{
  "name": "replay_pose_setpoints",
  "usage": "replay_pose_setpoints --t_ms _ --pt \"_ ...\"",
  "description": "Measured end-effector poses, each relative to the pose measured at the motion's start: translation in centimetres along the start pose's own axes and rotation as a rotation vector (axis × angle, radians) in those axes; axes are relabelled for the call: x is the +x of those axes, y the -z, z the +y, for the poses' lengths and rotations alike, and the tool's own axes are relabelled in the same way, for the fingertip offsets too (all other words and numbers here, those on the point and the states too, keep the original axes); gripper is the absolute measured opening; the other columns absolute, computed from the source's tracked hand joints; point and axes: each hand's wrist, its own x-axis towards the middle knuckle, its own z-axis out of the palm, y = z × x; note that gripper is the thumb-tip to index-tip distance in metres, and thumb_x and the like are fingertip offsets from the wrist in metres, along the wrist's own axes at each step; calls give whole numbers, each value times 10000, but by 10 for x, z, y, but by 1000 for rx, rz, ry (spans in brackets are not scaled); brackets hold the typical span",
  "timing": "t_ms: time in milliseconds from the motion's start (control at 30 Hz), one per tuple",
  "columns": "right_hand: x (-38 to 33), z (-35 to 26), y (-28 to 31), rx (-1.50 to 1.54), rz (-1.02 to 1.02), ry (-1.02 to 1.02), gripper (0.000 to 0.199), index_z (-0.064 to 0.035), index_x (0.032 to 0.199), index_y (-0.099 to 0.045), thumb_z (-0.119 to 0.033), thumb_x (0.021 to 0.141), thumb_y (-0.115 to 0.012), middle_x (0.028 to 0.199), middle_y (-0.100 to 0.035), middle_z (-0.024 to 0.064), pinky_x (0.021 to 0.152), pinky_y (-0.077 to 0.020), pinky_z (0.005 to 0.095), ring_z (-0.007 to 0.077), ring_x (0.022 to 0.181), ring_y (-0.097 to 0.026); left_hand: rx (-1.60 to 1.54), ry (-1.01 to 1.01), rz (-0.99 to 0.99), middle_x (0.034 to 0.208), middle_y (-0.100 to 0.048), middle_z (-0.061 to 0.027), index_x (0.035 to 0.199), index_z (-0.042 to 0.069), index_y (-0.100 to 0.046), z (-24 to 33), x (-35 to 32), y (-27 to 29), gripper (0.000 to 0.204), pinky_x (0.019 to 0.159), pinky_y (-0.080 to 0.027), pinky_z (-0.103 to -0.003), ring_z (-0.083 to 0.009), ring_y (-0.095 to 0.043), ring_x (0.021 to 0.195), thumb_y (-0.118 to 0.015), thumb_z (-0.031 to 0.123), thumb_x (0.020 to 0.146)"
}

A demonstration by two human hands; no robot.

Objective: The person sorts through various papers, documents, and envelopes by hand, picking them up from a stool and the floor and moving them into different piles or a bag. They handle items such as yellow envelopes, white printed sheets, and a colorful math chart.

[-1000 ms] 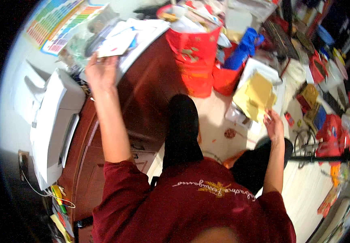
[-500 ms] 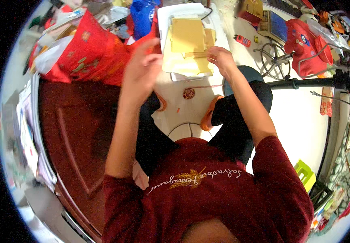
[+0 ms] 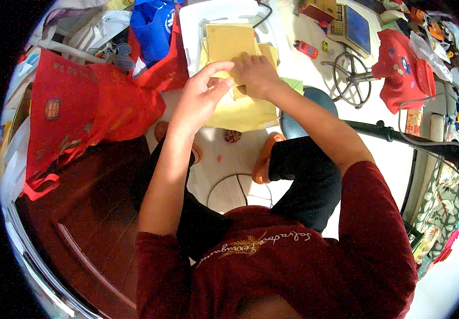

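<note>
A stack of yellow-tan paper pieces (image 3: 231, 42) lies on a larger yellow sheet (image 3: 245, 114), which covers the near side of a white plastic surface (image 3: 191, 32). My right hand (image 3: 256, 75) rests on the stack from the right, palm down, fingers spread and slightly bent. My left hand (image 3: 204, 95) is at the stack's left side, its index finger and thumb curved toward the paper with a gap between them. Nothing shows clearly in its grasp. The lower part of the stack is partly hidden by both hands.
Left of the white surface stand a red bag (image 3: 80, 106) and a blue bag (image 3: 152, 32). On the right are a dark round seat (image 3: 314, 114), a black pole (image 3: 367, 128), a wheel-like metal base (image 3: 351, 78) and a red handheld device (image 3: 306, 49). A cable (image 3: 264, 18) crosses the far edge.
My right hand has moved from the stack's right edge onto it. My left hand has come in toward the stack's left side. The view has shifted, and the yellow sheet reaches nearer.
</note>
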Motion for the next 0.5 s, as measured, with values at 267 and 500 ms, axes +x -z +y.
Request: replay_pose_setpoints --t_ms 267,500 --pt "-13 53 41 418 298 -151 256 -98 1035 -598 -221 815 -550 909 -620 141 722 -468 328 259 839 -599 -194 -54 245 1024 -589 -47 1064 29 -568 0 22 28 261 798 -416 -259 -137 -548 924 -528 144 834" --pt "-43 62 107 879 576 -261 256 -41 1001 -608 -226 827 -581 802 -639 91 685 -466 269 140 723 -593 -399 22 395 1054 -571 -47 1071 52 -570 -4 23 36 282 857 -354 -301 -134 -497 976 -555 189 824"
